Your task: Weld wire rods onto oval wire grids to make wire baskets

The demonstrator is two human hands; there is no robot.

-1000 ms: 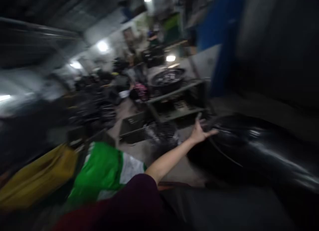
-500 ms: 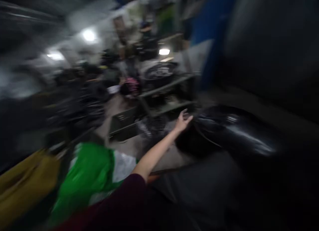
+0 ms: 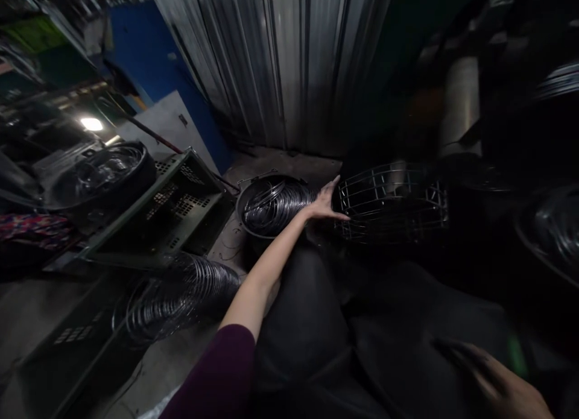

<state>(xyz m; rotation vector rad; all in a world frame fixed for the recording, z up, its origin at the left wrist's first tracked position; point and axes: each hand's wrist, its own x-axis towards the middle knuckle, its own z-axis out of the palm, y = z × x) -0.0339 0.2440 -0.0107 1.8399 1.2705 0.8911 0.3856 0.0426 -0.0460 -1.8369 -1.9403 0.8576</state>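
Observation:
My left hand (image 3: 324, 202) reaches forward with fingers spread, between a black bucket (image 3: 248, 225) filled with thin wire rings (image 3: 274, 205) and a domed wire cage (image 3: 389, 204). Its fingertips rest at the cage's left edge, holding nothing. At the bottom right, blurred, my right hand (image 3: 501, 387) lies over my dark lap; whether it grips anything is unclear. A small green blur (image 3: 514, 351) shows just above it.
A coil of wire rings (image 3: 177, 296) lies in a dark crate (image 3: 67, 340) at the lower left. Green slotted crates (image 3: 181, 196) and a black basin of rings (image 3: 102, 172) stand left. Corrugated metal wall (image 3: 280, 63) and a blue panel (image 3: 149, 51) are behind. Dark machinery (image 3: 534, 166) fills the right.
The view has swung right, away from the workshop room toward the metal wall. My left hand has moved from a glossy dark shape to the bucket and wire cage. My right hand has appeared.

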